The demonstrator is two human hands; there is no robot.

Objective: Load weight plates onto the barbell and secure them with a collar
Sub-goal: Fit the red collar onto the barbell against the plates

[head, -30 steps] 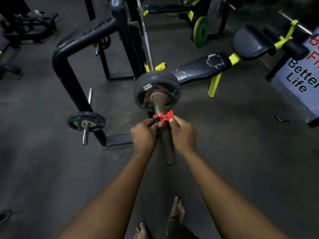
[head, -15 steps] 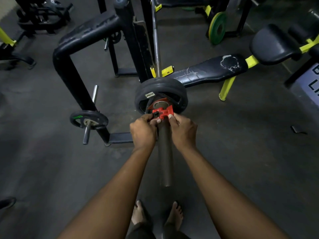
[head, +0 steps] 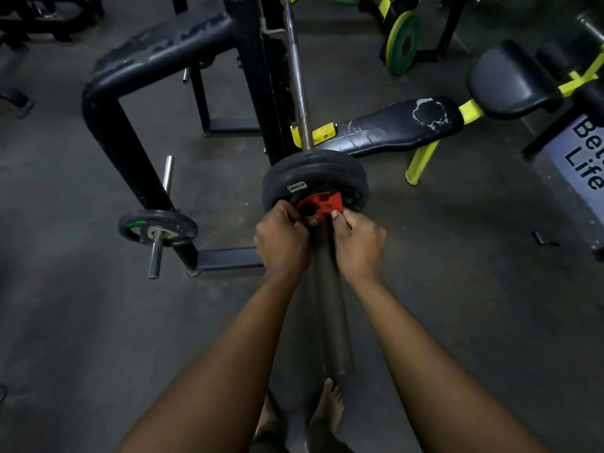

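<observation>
The barbell point(head: 333, 308) runs from the rack toward me, its thick sleeve pointing at my feet. Black weight plates point(head: 313, 173) sit stacked on the sleeve. A red collar point(head: 322, 206) is on the sleeve, pressed up against the plates. My left hand point(head: 281, 241) grips the collar's left side. My right hand point(head: 359, 246) pinches its right side, thumb on the red clamp lever. My fingers hide the lower half of the collar.
A black rack frame point(head: 114, 125) stands at the left, with a small plate point(head: 158, 227) on its storage peg. A worn black bench point(head: 392, 125) with yellow legs lies at the right. A green and yellow plate point(head: 401, 42) leans farther back. My bare feet point(head: 330, 407) are below the sleeve's end.
Both hands have slid the red collar along the sleeve away from me until it meets the plates. The camera has leaned in closer over the bar.
</observation>
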